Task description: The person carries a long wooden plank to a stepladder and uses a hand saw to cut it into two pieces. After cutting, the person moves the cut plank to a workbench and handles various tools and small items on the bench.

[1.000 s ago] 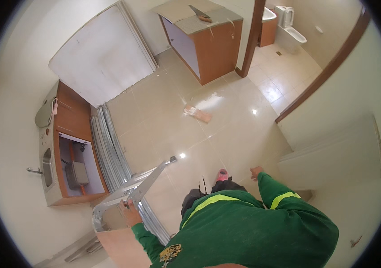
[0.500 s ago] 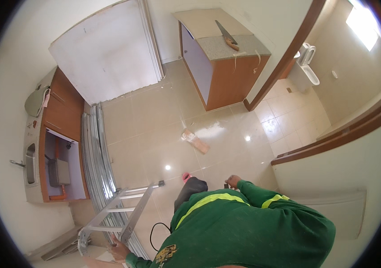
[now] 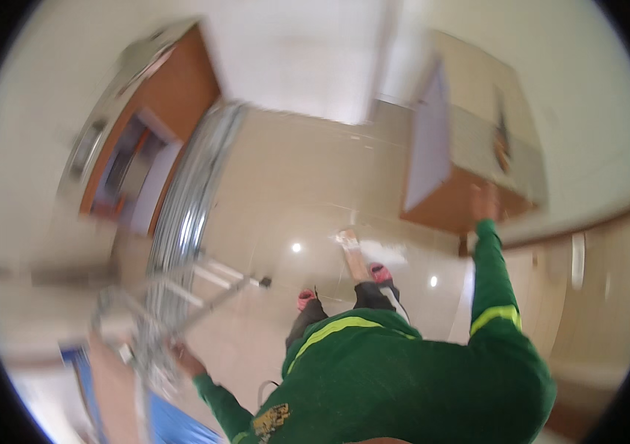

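Note:
Smeared by motion, my left hand (image 3: pixel 184 359) is beside an aluminium ladder (image 3: pixel 215 303) at the lower left. Its fingers are too blurred to show whether they grip the ladder. My right arm stretches forward, and my right hand (image 3: pixel 485 201) is in front of the brown side of a low cabinet (image 3: pixel 433 196). That hand is blurred too, and I cannot make out anything in it. On the cabinet's top lies a handsaw (image 3: pixel 502 148) with a wooden handle, beyond my right hand.
Long metal channels (image 3: pixel 197 192) lie along the left, beside a brown sink cabinet (image 3: pixel 174 89). A board (image 3: pixel 352 259) rests on the tiled floor by my pink-shod feet. A large white panel (image 3: pixel 300 59) stands at the back. Something blue (image 3: pixel 174 422) is at the lower left.
The view has swung left, and the room appears shifted right. My right hand has gone from near my waist out toward the cabinet. The left hand remains near the ladder.

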`<state>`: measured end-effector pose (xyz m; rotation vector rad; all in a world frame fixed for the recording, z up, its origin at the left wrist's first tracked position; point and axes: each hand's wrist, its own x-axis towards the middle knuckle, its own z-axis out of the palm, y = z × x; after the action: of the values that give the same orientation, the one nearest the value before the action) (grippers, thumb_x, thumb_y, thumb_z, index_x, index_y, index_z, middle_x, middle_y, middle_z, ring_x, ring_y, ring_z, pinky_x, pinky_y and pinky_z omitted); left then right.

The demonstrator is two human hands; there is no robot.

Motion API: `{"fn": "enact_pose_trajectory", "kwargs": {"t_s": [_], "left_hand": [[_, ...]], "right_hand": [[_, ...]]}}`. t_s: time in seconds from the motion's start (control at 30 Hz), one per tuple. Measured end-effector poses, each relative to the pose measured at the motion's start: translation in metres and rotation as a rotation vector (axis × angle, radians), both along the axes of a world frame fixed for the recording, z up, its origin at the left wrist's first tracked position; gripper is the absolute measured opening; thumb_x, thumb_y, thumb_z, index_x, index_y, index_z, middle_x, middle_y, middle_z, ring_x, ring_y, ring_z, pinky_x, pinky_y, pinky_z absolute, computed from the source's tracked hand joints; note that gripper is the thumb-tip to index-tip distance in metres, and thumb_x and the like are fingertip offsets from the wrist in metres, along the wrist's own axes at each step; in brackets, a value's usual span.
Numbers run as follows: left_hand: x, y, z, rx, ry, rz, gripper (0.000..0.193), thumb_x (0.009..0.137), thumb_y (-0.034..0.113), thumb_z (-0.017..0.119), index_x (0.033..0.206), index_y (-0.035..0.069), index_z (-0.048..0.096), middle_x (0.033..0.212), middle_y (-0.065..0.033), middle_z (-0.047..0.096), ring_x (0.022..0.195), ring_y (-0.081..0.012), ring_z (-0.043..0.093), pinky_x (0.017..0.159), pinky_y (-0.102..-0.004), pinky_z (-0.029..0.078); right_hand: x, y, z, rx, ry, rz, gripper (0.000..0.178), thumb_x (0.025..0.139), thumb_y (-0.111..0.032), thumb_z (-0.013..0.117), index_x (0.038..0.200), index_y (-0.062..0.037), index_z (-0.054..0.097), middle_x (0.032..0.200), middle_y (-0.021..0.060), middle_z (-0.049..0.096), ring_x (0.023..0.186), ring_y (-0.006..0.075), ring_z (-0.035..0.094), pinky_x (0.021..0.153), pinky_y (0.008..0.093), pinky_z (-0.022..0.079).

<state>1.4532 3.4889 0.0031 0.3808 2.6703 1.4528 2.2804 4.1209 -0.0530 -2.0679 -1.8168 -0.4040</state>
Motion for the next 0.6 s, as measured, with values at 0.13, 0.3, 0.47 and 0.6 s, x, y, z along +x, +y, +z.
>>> {"fn": "enact_pose_trajectory", "kwargs": {"t_s": [0.13, 0.3, 0.47, 0.6], "left_hand": [[0.192, -0.021, -0.068, -0.197, -0.435, -0.056, 0.065, 0.103, 0.027, 0.075, 0.160, 0.018, 0.046, 0.112, -0.0135, 0.071, 0.108, -0.0270, 0.069, 0.099, -0.0424, 0.056], [0.423, -0.070, -0.122, -0.837, -0.813, -0.187, 0.095, 0.096, 0.063, 0.076, 0.168, 0.016, 0.035, 0.122, -0.0198, 0.077, 0.106, -0.0292, 0.071, 0.091, -0.0482, 0.058], [0.657, -0.080, -0.125, -0.268, -1.286, 0.469, 0.071, 0.104, 0.049, 0.071, 0.162, 0.016, 0.046, 0.100, -0.0085, 0.075, 0.073, -0.0197, 0.070, 0.064, -0.0402, 0.059], [0.717, -0.087, -0.096, -0.088, -1.423, 0.698, 0.063, 0.106, 0.038, 0.071, 0.160, 0.013, 0.049, 0.094, -0.0074, 0.071, 0.074, -0.0183, 0.071, 0.058, -0.0368, 0.058]], "right_hand": [[0.066, 0.126, 0.038, -0.411, -0.751, 0.346, 0.056, 0.111, -0.039, 0.054, 0.152, -0.0018, 0.053, 0.159, 0.0244, 0.049, 0.138, 0.0399, 0.052, 0.119, 0.0562, 0.041], [0.110, 0.159, 0.039, -0.571, -0.206, 0.158, 0.080, 0.107, -0.050, 0.053, 0.168, -0.0029, 0.030, 0.177, 0.0220, 0.020, 0.162, 0.0424, 0.018, 0.134, 0.0537, 0.018], [0.112, 0.194, 0.071, -0.385, -0.215, 0.104, 0.079, 0.107, -0.051, 0.054, 0.166, -0.0016, 0.033, 0.170, 0.0226, 0.025, 0.156, 0.0423, 0.023, 0.129, 0.0532, 0.022], [0.080, 0.198, 0.060, -0.220, -0.101, 0.129, 0.073, 0.108, -0.050, 0.054, 0.160, 0.0000, 0.040, 0.160, 0.0238, 0.037, 0.146, 0.0417, 0.036, 0.121, 0.0532, 0.031]]}}
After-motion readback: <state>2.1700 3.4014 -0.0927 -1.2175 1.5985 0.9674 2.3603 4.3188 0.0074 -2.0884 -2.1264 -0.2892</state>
